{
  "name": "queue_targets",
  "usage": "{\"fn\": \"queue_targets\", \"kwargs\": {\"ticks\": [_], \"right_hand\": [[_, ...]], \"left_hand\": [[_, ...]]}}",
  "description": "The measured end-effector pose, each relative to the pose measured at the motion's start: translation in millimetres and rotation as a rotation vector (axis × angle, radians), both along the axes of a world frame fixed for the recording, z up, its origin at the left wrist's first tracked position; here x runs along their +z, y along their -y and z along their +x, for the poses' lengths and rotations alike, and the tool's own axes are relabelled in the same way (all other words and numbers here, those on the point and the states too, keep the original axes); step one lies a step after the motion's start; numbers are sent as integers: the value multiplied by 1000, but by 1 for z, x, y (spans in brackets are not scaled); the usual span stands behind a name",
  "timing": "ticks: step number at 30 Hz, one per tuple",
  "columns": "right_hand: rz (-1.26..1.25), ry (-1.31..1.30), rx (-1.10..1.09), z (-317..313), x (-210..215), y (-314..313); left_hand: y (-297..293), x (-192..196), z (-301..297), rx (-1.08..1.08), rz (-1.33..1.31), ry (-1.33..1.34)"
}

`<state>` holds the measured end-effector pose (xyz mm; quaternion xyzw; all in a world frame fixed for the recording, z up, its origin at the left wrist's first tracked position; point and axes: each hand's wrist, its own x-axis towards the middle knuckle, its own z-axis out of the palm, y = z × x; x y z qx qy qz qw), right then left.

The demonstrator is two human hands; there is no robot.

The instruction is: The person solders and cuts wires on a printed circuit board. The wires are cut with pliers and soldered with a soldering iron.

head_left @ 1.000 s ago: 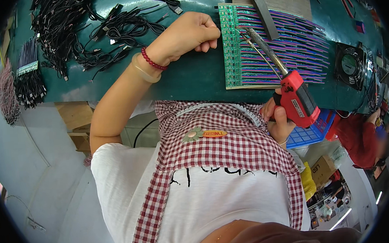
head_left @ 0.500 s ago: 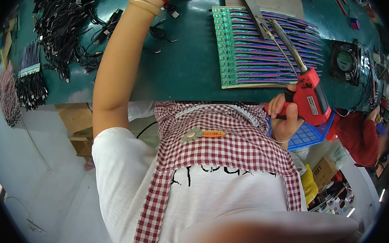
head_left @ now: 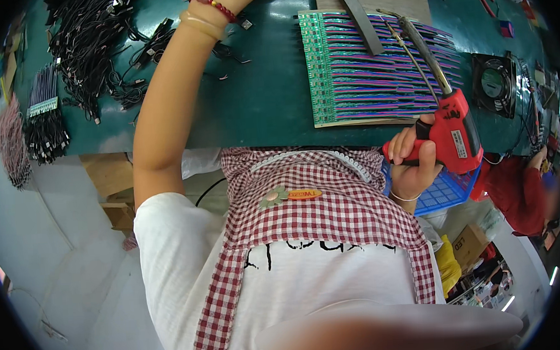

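Note:
My right hand [head_left: 414, 160] grips the handle of a red soldering gun [head_left: 458, 132] at the near edge of the green table [head_left: 263, 105]. Its long metal tip [head_left: 413, 45] lies over a panel of green circuit board strips with purple and pink wires [head_left: 363, 73]. My left forearm stretches far across the table, and only the wrist with a red bead bracelet [head_left: 213, 4] shows. The hand itself passes beyond the top edge of the picture. A red and white checked apron [head_left: 320, 204] covers my front.
Heaps of black cables [head_left: 86, 46] and tied cable bundles [head_left: 42, 119] lie at the table's left. A small black fan [head_left: 495, 81] stands to the right. A blue basket [head_left: 447, 190] sits under my right hand. Another person in red [head_left: 518, 192] is at the right.
My left hand has lifted off the table beside the board panel and reached away, out past the top edge. My right hand has shifted the soldering gun slightly to the right.

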<state>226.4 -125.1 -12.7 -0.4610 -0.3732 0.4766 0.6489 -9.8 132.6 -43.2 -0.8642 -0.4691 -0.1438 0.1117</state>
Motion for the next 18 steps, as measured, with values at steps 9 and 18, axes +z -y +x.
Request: {"fn": "queue_targets", "kwargs": {"ticks": [9, 18], "right_hand": [[-9, -51, -54, 2, 7, -4], [-20, -176, 27, -7, 12, -12]], "left_hand": [[-4, 20, -6, 37, -51, 247], [76, 54, 19, -104, -640, 1090]]}}
